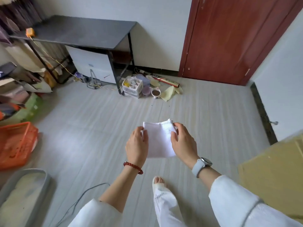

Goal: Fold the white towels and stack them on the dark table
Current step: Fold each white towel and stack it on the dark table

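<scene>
I hold a small folded white towel (159,140) in the air over the floor, in front of my body. My left hand (136,145) grips its left edge, thumb on top. On the towel's right edge my right hand (182,141) pinches the cloth, thumb on its upper face. The dark table (82,30) stands at the far left against the wall, well beyond my hands. An orange object (30,32) with a yellow cord lies on its left end; I see no towels on it.
An orange basket (16,145) sits on the floor at left, a grey tub (24,194) at lower left. Small containers and cups (139,86) clutter the floor by the table leg. A red-brown door (229,38) is at right, cardboard (278,177) at lower right.
</scene>
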### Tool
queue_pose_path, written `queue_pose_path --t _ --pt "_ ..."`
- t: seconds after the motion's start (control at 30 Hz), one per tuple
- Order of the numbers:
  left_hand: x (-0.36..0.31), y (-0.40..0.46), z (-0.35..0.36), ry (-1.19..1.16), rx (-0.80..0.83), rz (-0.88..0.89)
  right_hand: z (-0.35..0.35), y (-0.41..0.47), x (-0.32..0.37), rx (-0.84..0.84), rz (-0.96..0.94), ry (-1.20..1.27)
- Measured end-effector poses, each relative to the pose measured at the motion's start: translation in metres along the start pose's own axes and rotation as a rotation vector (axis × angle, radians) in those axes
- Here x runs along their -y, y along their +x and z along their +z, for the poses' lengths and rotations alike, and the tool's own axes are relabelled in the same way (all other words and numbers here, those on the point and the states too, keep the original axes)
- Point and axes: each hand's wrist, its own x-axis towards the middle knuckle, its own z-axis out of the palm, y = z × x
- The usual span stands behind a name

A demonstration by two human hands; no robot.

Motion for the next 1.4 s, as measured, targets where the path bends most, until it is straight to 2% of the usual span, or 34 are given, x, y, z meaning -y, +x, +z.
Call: queue_pose_path --t 0.13,0.33,0.53,0.7,1.0,1.2,1.4 --pt "0.018 0.14 0.0 0.004 -0.081 -0.02 0.042 0.13 0.05 -0.004 -0.063 0.033" --pt "0.04 0.328 -0.029 -0.011 -0.159 -0.093 0.102 0.307 0.146 0.093 -0.151 0.07" --pt "0.1 0.481 -0.069 -0.035 -0.211 -0.19 0.186 0.444 0.238 0.261 -0.206 0.132" --pt "0.153 0.638 -0.091 -0.11 -0.215 -0.214 0.266 0.574 0.313 0.288 -0.232 0.145" --pt "0.207 0.921 -0.109 -0.126 -0.123 -0.204 0.361 0.798 0.434 0.269 -0.086 0.22" --pt "0.234 1.087 -0.079 -0.178 0.004 -0.223 0.42 0.941 0.463 0.261 0.012 0.216" --pt "0.278 1.26 -0.037 -0.205 0.194 -0.296 0.503 1.098 0.479 0.328 0.124 0.211"
